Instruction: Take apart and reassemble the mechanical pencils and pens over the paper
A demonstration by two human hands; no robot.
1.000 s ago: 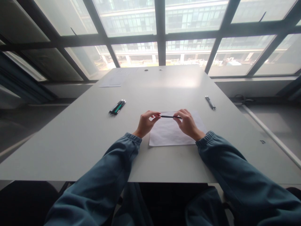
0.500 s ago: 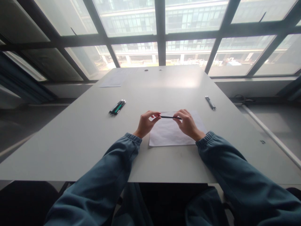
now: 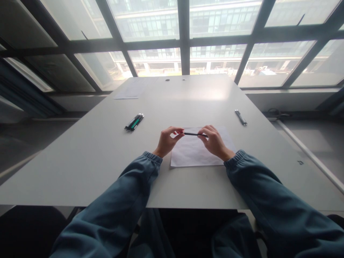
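A slim dark pen (image 3: 191,134) is held level between my two hands, over the white paper (image 3: 197,154). At its left end, the thumb and fingertips of my left hand (image 3: 168,139) pinch it. My right hand (image 3: 213,141) grips the other end, hiding part of that end behind the fingers. Beneath the hands, the paper lies flat on the white table (image 3: 107,161).
Several dark pens, one with a green part (image 3: 136,123), lie bunched on the table's left. A grey pen (image 3: 240,117) rests at the right. More paper (image 3: 129,89) lies at the far left corner. Large windows (image 3: 215,21) stand behind the table.
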